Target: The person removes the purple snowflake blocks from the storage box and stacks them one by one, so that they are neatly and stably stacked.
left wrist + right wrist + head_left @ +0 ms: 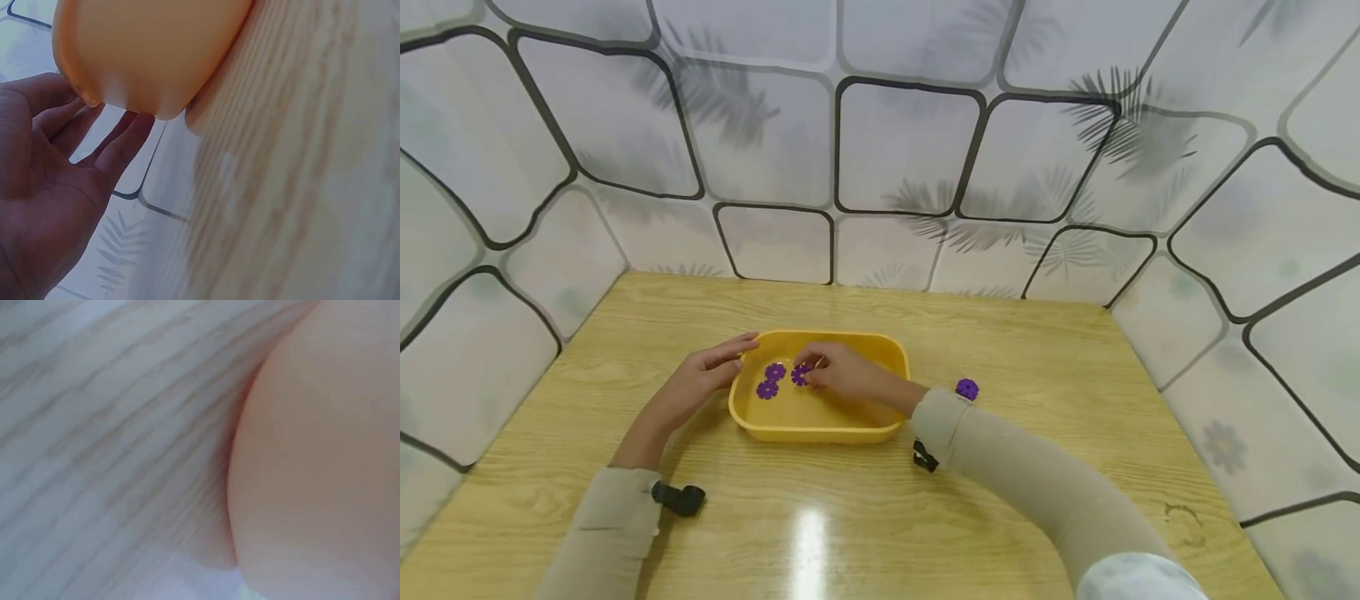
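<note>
A yellow plastic tub [820, 435] stands on the wooden table. Inside it, toward the left end, lie two purple flower-shaped discs, an upper disc [775, 372] and a lower disc [767, 389]. My right hand [842, 372] reaches in over the right side and pinches another purple flower-shaped disc [801, 375] between thumb and fingers. At the tub's left end my left hand [688, 387] touches the rim with extended fingers; the left wrist view shows this hand [56, 169] with fingertips against the tub's outer wall [150, 56]. The right wrist view holds only tub wall [319, 475] and table.
A purple ball-like piece [967, 389] sits on the table [865, 517] right of the tub, near the right sleeve. Patterned wall panels [902, 150] enclose the table at the back and both sides. Each wrist wears a black camera strap.
</note>
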`<action>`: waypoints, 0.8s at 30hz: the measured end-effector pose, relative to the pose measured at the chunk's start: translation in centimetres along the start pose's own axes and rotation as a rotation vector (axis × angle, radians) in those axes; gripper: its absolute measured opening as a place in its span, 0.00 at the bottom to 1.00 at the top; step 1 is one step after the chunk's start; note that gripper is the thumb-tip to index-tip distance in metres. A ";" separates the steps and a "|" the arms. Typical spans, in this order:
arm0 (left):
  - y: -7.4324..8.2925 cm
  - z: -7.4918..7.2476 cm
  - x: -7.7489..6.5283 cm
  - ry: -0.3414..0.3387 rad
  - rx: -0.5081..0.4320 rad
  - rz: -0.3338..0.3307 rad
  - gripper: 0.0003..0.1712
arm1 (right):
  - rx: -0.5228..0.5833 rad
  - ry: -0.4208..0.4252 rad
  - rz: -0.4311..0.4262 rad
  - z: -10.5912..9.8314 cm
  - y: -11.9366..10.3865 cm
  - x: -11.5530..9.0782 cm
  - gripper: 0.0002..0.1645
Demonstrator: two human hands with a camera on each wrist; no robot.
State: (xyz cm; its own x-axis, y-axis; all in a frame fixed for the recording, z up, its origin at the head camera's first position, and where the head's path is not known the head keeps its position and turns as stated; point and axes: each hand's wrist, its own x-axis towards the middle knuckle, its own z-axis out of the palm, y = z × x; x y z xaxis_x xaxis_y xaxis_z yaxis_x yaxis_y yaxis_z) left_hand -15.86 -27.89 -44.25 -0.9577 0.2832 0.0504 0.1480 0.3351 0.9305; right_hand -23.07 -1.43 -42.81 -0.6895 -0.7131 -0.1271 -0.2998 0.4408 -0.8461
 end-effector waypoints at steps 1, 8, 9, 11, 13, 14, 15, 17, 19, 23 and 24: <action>0.0 0.0 0.0 0.001 0.001 -0.001 0.26 | 0.022 0.009 -0.002 -0.2 0.1 -0.1 0.15; 0.0 0.1 -0.3 0.000 -0.001 -0.006 0.26 | 0.133 0.026 -0.025 -1.8 0.2 -1.3 0.20; 0.0 0.1 -0.3 0.000 -0.001 -0.008 0.26 | 0.135 0.025 -0.023 -1.9 0.2 -1.5 0.20; -0.1 0.1 -0.5 0.001 -0.004 -0.012 0.26 | 0.147 0.026 -0.015 -2.2 0.1 -1.8 0.20; 0.0 0.1 -0.6 0.001 -0.020 -0.015 0.26 | 0.168 0.035 -0.003 -2.4 0.0 -2.1 0.21; 0.0 0.1 -0.6 0.001 -0.032 -0.016 0.26 | 0.181 0.041 0.003 -2.5 0.0 -2.2 0.22; 0.0 0.2 -0.6 -0.001 -0.042 -0.016 0.26 | 0.189 0.046 0.010 -2.6 0.0 -2.4 0.22; 0.0 0.2 -0.6 -0.004 -0.059 -0.015 0.26 | 0.200 0.059 0.023 -2.8 0.1 -2.6 0.24; 0.0 0.3 -0.5 -0.006 -0.068 -0.016 0.26 | 0.198 0.069 0.034 -3.0 0.2 -2.8 0.25; 0.2 0.3 -0.3 -0.008 -0.066 -0.012 0.27 | 0.150 0.102 0.042 -3.5 0.3 -3.3 0.27; 0.2 0.3 -0.2 -0.008 -0.066 -0.010 0.27 | 0.143 0.111 0.039 -3.7 0.4 -3.4 0.27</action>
State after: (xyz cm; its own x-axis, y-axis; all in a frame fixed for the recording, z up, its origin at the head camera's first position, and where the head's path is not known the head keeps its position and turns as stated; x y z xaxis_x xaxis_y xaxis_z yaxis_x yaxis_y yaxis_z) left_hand -15.59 -27.65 -44.18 -0.9570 0.2875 0.0382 0.1216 0.2781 0.9528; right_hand -23.23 3.19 -40.76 -0.7698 -0.6288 -0.1099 -0.1800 0.3791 -0.9077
